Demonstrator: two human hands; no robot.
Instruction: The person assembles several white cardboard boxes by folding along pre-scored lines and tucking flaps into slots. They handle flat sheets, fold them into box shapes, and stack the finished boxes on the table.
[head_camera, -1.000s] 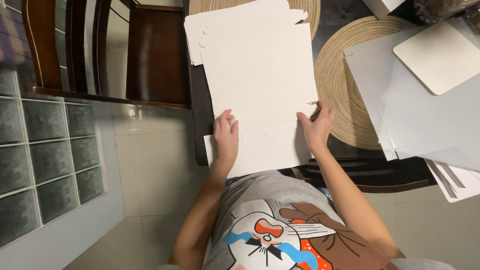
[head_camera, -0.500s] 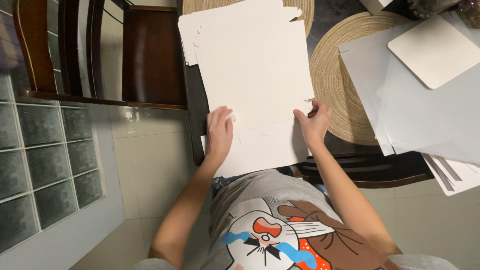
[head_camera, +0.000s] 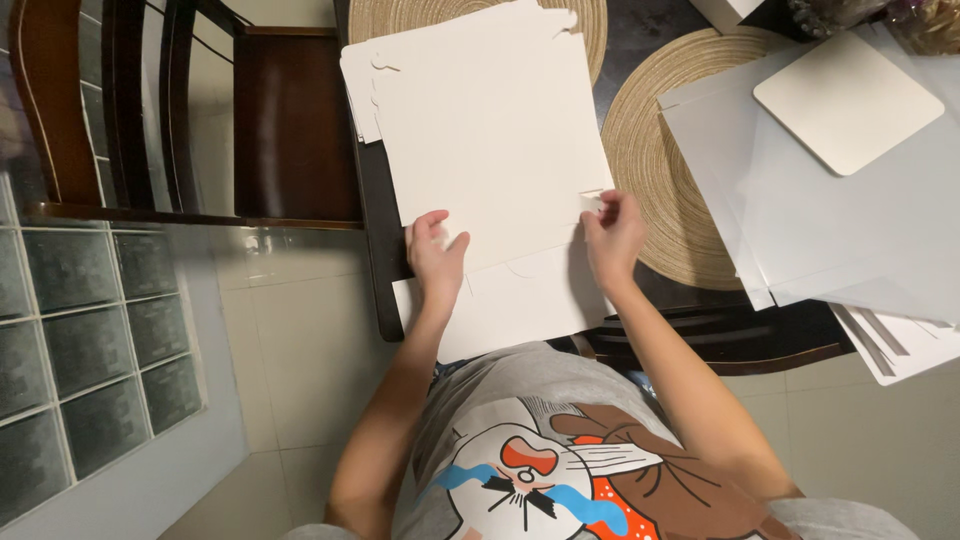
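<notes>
A flat white cardboard box blank (head_camera: 490, 130) lies on the dark table (head_camera: 372, 200) in front of me, its near flap hanging over the table's front edge. My left hand (head_camera: 435, 255) rests on the blank's lower left corner, fingers curled against the fold line. My right hand (head_camera: 612, 232) pinches a small tab at the blank's right edge between thumb and fingertips. More white blanks lie stacked under the top one.
Two round woven placemats (head_camera: 660, 150) lie under and beside the blank. To the right sit clear plastic sheets (head_camera: 850, 230), a white square board with rounded corners (head_camera: 848, 100) and more white sheets (head_camera: 900, 345). A dark wooden chair (head_camera: 200, 120) stands at the left.
My right hand has shifted a little along the blank's right edge and now pinches the small tab. My left hand has slid slightly up the lower left corner.
</notes>
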